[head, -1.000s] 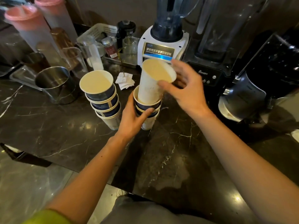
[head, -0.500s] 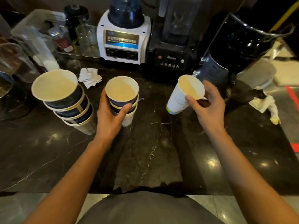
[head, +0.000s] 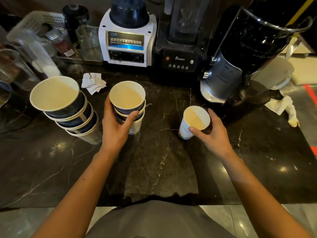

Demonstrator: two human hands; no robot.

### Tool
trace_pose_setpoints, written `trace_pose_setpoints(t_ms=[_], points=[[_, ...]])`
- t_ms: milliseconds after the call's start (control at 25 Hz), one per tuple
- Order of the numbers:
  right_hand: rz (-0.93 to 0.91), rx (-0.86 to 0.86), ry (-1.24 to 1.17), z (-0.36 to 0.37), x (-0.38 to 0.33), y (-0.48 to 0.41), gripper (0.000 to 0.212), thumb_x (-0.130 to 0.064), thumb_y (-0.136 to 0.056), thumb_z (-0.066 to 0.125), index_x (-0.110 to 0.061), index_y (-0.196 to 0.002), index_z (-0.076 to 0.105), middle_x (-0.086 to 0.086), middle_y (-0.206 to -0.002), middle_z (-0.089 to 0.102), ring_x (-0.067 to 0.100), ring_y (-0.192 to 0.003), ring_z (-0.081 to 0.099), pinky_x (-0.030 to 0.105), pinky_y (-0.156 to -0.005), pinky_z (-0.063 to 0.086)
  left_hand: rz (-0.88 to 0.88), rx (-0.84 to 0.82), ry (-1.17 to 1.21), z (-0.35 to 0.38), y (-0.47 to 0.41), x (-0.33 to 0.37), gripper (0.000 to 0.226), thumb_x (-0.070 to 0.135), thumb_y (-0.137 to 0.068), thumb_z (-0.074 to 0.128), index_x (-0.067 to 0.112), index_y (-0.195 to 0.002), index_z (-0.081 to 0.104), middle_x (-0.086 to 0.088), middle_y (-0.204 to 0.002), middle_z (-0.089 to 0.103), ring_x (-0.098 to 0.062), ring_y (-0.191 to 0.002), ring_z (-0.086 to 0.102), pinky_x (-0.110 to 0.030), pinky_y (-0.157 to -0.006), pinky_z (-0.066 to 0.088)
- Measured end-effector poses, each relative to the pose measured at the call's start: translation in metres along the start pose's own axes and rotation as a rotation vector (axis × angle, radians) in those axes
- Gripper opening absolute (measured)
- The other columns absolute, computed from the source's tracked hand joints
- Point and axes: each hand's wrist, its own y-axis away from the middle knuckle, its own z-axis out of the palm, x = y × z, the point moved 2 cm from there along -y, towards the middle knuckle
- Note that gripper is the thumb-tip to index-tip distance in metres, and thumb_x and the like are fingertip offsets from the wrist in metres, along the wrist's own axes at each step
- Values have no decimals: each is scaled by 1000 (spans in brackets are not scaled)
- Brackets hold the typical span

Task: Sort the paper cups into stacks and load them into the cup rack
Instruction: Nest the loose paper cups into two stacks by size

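Two stacks of dark-blue paper cups and one single white cup stand on the dark marble tabletop (head: 163,160). At the left, the larger stack (head: 66,109) leans toward the far left, its open top cup showing a pale inside, with no hand on it. In the middle, the smaller stack (head: 128,105) stands upright, and the left hand (head: 116,127) wraps around its left and near side, thumb across the front and fingers curled round the wall of the upper cups. To the right, well apart from that stack, the white cup (head: 193,122) tilts slightly to the left with its base at the tabletop; whether it rests there fully cannot be told. The right hand (head: 214,134) grips it at the rim, thumb on the near edge and the fingers closed round the far side. Behind the cups, along the far edge, stand a white blender base (head: 127,42), a black blender (head: 180,48) and, at the right, a large black machine (head: 248,57). Some folded paper slips (head: 92,82) lie just beyond the gap between the two stacks. Glass jars and a white basket (head: 36,23) crowd the far left corner.
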Motion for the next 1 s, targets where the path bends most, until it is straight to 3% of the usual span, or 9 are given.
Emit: trace_pose_setpoints(t_ms=[120,280,440,560,640,760,880,1000], points=[[-21,-29,39,-5,-15,-3,102,-48,-76,77,-16,-154,19,4,-158,28,23,-142,30,30,-106,28,-9,5,-3,-1,0,1,84,38,-85,71,25,-151,23,5,-153,40,-7,-139,40,-40,-115,38],[-218,-41,-27,-2,-75,-2,96,-53,-79,72,-24,-154,20,-4,-160,24,13,-145,25,30,-113,26,-12,7,-9,-1,1,6,83,37,-84,71,26,-151,24,10,-150,41,1,-134,40,-30,-114,39],[-432,-303,-78,36,-145,-14,103,-62,-71,73,-25,-153,24,-3,-158,30,13,-145,28,42,-117,31,8,14,-19,-5,2,8,85,40,-83,72,25,-152,25,6,-152,42,-4,-137,41,-32,-114,39],[-478,-396,-14,60,-168,-26,104,-53,-69,81,-22,-152,26,0,-157,33,18,-144,30,46,-116,31,8,10,16,-5,0,5,81,35,-83,75,29,-149,29,6,-149,45,-7,-136,44,-39,-112,41],[-480,-376,-7,70,-172,-31,103,-55,-66,81,-23,-150,32,-1,-153,38,21,-141,34,49,-113,35,16,21,23,-9,-2,4,81,31,-81,78,29,-147,32,7,-146,48,-6,-134,46,-41,-111,42],[-470,-306,-63,66,-173,-28,102,-65,-60,76,-26,-146,38,-4,-147,46,20,-137,40,49,-109,41,20,6,0,-10,-3,3,86,30,-77,82,22,-148,34,7,-145,50,-2,-132,47,-30,-110,43],[-471,-159,-267,38,-181,-22,90,-49,-69,80,-19,-144,42,-2,-141,52,12,-129,49,37,-104,48,12,-4,-22,-10,-1,2,89,28,-76,83,21,-150,33,9,-147,48,2,-133,45,-21,-109,41],[-441,72,-478,-6,-183,-18,79,-37,-76,80,-14,-142,43,-2,-133,58,4,-121,55,21,-95,49,4,-1,-33,-9,-2,1,89,28,-76,82,25,-150,33,20,-142,44,6,-131,42,-20,-109,40]])
